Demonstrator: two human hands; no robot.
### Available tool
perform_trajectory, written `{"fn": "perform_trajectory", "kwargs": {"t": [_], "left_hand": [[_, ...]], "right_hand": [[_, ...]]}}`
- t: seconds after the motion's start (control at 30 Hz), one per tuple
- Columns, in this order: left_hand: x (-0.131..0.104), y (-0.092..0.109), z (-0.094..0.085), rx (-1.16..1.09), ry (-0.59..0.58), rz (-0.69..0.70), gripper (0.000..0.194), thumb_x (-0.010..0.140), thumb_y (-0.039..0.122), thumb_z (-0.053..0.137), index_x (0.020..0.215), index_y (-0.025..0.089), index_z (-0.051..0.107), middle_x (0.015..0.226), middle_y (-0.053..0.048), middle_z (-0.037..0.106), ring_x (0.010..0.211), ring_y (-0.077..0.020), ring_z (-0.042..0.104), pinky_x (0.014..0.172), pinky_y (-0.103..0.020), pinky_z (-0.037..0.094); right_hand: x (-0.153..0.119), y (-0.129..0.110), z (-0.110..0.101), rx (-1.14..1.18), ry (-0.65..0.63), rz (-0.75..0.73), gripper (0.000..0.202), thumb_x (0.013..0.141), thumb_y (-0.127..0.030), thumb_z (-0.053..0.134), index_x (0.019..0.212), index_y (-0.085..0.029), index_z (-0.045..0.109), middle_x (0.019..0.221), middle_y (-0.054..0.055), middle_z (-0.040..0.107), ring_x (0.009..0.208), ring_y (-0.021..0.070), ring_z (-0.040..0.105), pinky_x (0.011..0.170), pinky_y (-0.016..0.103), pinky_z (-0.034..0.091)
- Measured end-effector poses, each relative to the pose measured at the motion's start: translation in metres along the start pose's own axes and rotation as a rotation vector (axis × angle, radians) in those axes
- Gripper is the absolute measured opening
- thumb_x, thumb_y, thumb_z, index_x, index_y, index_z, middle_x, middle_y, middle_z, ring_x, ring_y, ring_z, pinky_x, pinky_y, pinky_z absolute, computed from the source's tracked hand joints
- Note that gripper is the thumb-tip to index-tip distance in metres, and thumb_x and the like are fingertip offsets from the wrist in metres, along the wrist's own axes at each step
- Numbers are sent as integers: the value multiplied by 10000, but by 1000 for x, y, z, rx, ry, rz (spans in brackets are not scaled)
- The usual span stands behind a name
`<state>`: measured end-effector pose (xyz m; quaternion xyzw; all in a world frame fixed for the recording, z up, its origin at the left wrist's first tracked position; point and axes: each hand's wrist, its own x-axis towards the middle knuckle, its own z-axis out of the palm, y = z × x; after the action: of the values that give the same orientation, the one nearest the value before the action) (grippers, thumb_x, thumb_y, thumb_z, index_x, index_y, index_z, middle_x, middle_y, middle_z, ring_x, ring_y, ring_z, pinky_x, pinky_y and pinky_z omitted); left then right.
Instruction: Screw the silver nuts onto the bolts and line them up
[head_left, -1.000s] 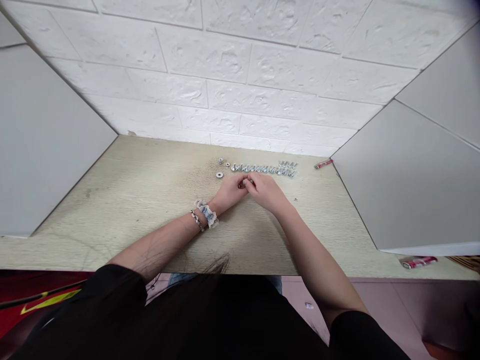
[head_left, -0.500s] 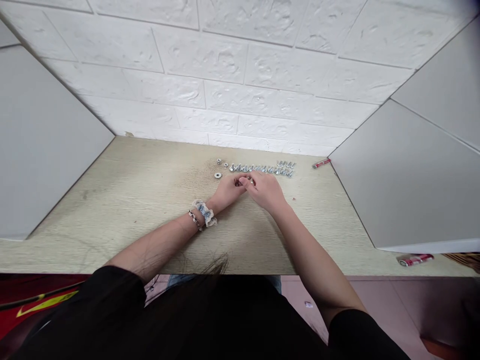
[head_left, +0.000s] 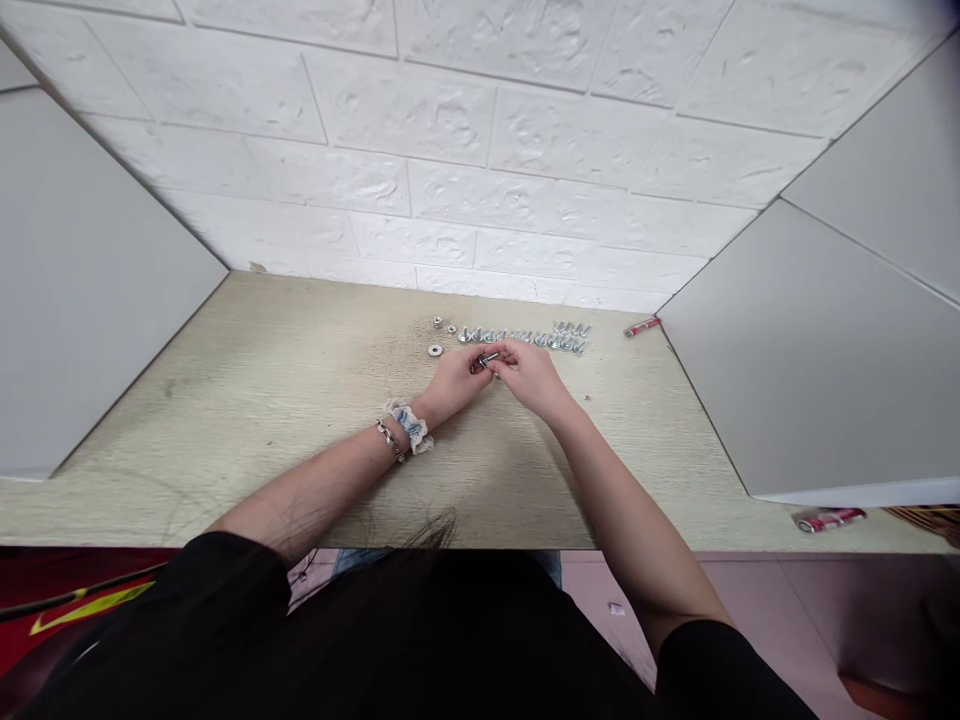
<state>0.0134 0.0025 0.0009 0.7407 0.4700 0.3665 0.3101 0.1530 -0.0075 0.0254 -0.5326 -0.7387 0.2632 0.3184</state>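
A small silver bolt (head_left: 488, 358) is held between my two hands, its shank pointing toward the right hand. My left hand (head_left: 454, 382) pinches its thicker end, where a nut or washer may sit; the fingers cover most of that part. Thumb and fingertips of my right hand (head_left: 529, 379) are closed at the shank's end. Just behind the hands runs a row of bolts fitted with washers (head_left: 553, 341), partly hidden by the fingers. Left of that row lie a washer (head_left: 435, 351), a nut (head_left: 451, 329) and a larger nut (head_left: 438, 322).
Several loose bolts (head_left: 573, 328) lie behind the row's right end. A red battery-like cylinder (head_left: 642, 327) rests by the right grey panel (head_left: 847, 370), and another red cylinder (head_left: 831, 520) lies near the table's front edge. White brick-patterned wall (head_left: 442, 190) closes the back.
My right thumb and fingers have drawn back slightly to the right, so the bolt's shank now shows between the hands. My left hand has stayed in place.
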Motion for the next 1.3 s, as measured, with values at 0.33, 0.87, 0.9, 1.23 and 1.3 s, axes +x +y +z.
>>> {"fn": "perform_trajectory", "kwargs": {"t": [0.33,0.87,0.9,1.23,1.3], "left_hand": [[-3,-2,2,32,35,38,429,788,189,524,1211,139,582,924,-47,672,757,-137,574,746,-249,457],[-3,4,-1,-52,-3,63,274,816,246,493,999,142,669,703,3,595,625,-106,463,619,-228,387],[-3,3,-1,-60,14,46,290,815,249,498,1026,144,667,717,-1,611,630,-108,473,624,-231,395],[-1,-1,-1,-6,75,8,336,790,203,540,1105,139,638,809,-16,670,675,-112,545,655,-225,446],[-1,0,-1,13,59,32,323,796,192,530,1096,140,638,772,-6,657,656,-106,536,644,-217,438]], "right_hand": [[0,-3,0,-112,22,-72,122,835,-217,515,847,-202,635,887,32,673,851,176,596,791,314,445],[-4,-5,1,-242,-10,-44,318,925,-396,358,865,-186,590,843,58,652,785,188,568,683,302,395],[-5,-5,1,-237,7,-39,293,913,-381,382,875,-186,597,832,53,651,769,186,567,676,304,399],[1,-1,1,63,60,6,204,771,-211,521,924,-215,655,915,16,699,738,157,623,733,321,488],[0,-1,1,16,62,-10,189,772,-211,518,912,-211,645,910,21,692,733,158,614,732,323,482]]}}
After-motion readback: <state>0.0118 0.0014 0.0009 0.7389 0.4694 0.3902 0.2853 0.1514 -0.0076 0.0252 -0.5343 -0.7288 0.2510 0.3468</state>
